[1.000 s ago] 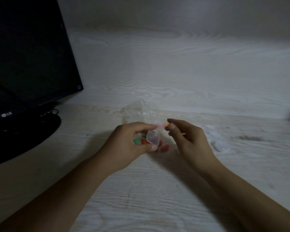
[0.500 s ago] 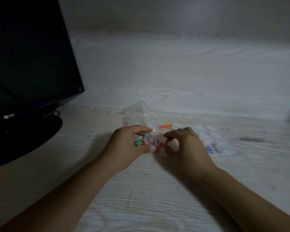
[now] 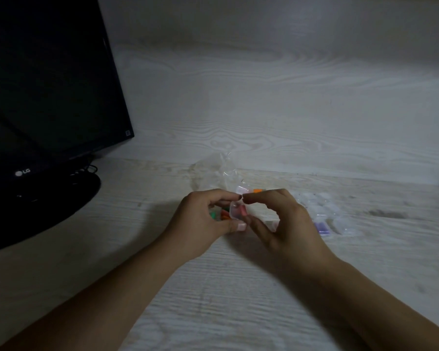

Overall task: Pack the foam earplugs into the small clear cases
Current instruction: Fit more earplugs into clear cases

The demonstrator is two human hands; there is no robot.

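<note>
My left hand [image 3: 200, 224] holds a small clear case [image 3: 236, 211] between forefinger and thumb, just above the pale wooden table. A red earplug [image 3: 243, 211] shows inside the case. My right hand [image 3: 281, 224] is at the case's right side, its forefinger tip touching the case's top edge and its thumb below it. Loose green and orange earplugs [image 3: 219, 215] lie on the table behind my left hand, partly hidden. One orange earplug [image 3: 257, 198] lies just beyond my fingers.
A crumpled clear plastic bag [image 3: 217, 171] lies behind the hands. Several small clear cases [image 3: 325, 209], one with purple contents [image 3: 321, 228], lie to the right. A black monitor [image 3: 48, 97] on its round base [image 3: 43, 209] stands at the left.
My right hand has come back up from the table to the case, and a red earplug now shows inside it. My left hand has kept hold of the case.
</note>
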